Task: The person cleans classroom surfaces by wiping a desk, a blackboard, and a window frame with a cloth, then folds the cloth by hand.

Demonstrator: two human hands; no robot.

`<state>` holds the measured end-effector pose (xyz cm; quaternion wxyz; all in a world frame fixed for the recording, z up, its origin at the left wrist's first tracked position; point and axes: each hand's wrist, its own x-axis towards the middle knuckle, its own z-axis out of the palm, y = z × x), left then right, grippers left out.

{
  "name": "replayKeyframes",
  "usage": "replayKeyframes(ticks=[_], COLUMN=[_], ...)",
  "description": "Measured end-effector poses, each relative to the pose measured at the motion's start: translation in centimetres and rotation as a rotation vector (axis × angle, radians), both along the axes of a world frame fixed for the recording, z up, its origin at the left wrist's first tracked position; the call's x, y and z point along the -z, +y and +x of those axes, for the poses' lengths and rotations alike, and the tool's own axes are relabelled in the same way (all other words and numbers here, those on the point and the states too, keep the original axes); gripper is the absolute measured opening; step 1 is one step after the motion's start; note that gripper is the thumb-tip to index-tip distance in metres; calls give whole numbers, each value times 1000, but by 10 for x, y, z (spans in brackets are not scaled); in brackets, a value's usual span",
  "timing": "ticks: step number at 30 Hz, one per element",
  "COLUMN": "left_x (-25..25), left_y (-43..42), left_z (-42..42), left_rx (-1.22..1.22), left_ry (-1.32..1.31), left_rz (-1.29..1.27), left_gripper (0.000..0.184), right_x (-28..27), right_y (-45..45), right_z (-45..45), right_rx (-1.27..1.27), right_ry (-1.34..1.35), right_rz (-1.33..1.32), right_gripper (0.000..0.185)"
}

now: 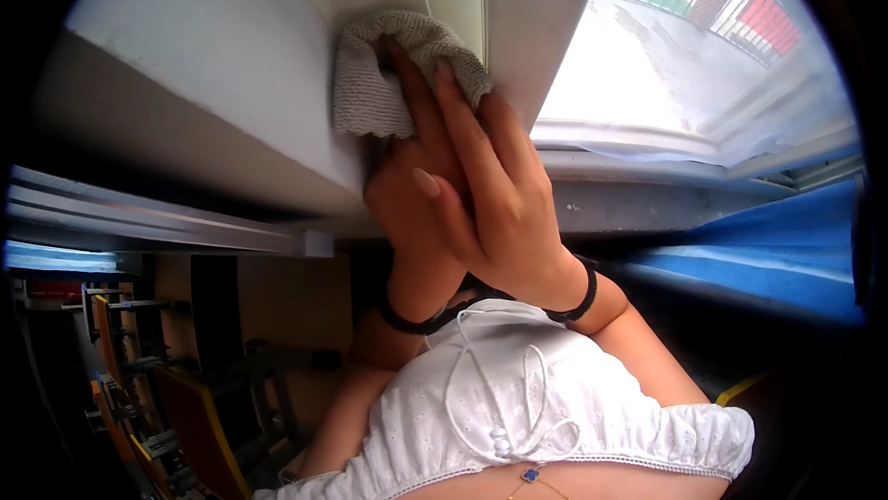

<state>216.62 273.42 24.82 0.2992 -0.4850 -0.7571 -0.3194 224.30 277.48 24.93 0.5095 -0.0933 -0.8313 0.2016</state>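
Observation:
A grey ribbed cloth (370, 98) is bunched against a pale ledge beside the window frame, near the top of the view. My left hand (412, 181) is underneath, with one long finger pressed into a fold of the cloth; its other fingers are mostly hidden. Across it lies my right hand (513, 195), its long fingers reaching onto the cloth's right edge and its thumb lying over my left hand. Both hands bear on the cloth together. Each wrist wears a dark band.
A window (638, 65) on the right looks onto a railing outside. Blue curtain fabric (768, 250) hangs below it. A white wall block (213, 65) juts out on the left above a metal rail (185, 222). Desks with yellow edges (199, 417) stand at lower left.

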Motion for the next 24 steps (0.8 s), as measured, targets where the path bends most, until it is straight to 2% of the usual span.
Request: replayKeyframes(ticks=[13,20,23,24], left_x=[-8,-9,12,11], left_y=[-10,-20,-23,-22], left_z=[12,21,16,17], left_rx=[-28,-52,18,-10], left_ry=[-109,-465,-172,-201], left_rz=[-142,-334,-187,-207], left_gripper=[66,67,66,66], right_x=[3,11,12,13], right_y=[-7,-9,-9,-9], right_z=[5,5,7,7], right_rx=[18,31,27,28], right_ry=[-67,-118,-170,-162], right_rz=[-89,-116,-138,-146], right_gripper=[63,62,61,59])
